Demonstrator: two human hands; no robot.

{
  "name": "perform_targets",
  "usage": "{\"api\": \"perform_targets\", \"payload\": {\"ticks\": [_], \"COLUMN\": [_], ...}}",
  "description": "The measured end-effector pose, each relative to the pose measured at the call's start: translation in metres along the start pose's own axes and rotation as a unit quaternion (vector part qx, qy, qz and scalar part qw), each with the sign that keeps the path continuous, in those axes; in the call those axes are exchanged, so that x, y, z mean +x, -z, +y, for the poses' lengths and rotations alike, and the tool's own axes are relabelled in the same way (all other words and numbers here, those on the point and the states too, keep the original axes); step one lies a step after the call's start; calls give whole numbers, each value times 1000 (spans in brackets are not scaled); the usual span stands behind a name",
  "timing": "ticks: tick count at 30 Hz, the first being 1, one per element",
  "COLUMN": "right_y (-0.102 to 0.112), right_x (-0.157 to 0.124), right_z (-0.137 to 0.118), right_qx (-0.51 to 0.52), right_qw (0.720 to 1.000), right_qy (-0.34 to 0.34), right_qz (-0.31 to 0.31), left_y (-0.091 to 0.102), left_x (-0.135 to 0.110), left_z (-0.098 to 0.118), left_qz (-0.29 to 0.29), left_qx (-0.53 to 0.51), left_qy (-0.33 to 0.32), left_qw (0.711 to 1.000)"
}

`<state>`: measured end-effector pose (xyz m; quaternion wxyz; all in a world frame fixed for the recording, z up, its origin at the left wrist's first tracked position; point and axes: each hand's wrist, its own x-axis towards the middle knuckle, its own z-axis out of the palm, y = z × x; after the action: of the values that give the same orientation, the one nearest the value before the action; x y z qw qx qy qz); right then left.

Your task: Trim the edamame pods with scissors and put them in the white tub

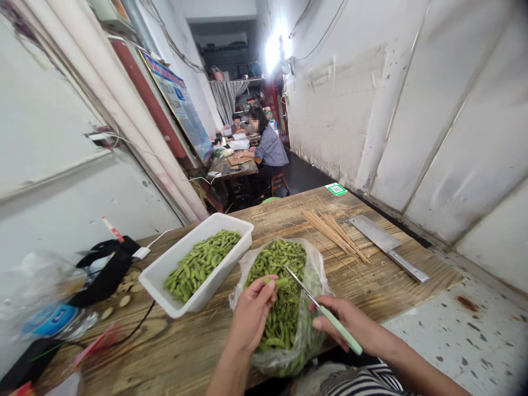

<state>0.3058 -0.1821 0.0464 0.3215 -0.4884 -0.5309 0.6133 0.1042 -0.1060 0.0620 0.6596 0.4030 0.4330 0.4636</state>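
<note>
My left hand (249, 316) pinches a green edamame pod (282, 282) between thumb and fingers, above an open clear plastic bag (317, 265). More edamame pods (280, 333), some with stems, fill the bag. My right hand (355, 324) is closed around the light green handle of a pair of scissors (303, 287). Their blades point up and left, with the tips close to the held pod; whether they touch it I cannot tell. Left of the bag stands a white plastic tub (208, 290), partly filled with edamame pods (202, 261).
On the wooden table (165, 352) lie wooden skewers (338, 234) and a cleaver (381, 239) at right. A plastic bottle (58, 322), a black cable and a black box (103, 269) crowd the left. Beyond, a person (270, 146) sits at another table.
</note>
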Motion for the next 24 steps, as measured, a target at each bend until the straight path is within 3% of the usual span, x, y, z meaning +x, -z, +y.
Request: {"api": "perform_targets", "payload": {"ticks": [6, 10, 16, 24], "right_y": [2, 1, 3, 4], "right_x": [-4, -5, -4, -5], "right_z": [-13, -22, -18, -15], "right_qx": [-73, -115, -117, -125], "right_qw": [997, 992, 991, 990], "right_qy": [31, 44, 58, 58], "right_qz": [-22, -17, -6, 1], "left_y": [1, 4, 5, 2], "left_x": [-6, -5, -2, -5], "left_z": [-2, -6, 0, 4], "left_qz": [-38, -21, -86, -76], "left_qx": [78, 149, -32, 1], "left_qy": [-17, -25, 74, 32], "left_qw": [996, 988, 993, 997]}}
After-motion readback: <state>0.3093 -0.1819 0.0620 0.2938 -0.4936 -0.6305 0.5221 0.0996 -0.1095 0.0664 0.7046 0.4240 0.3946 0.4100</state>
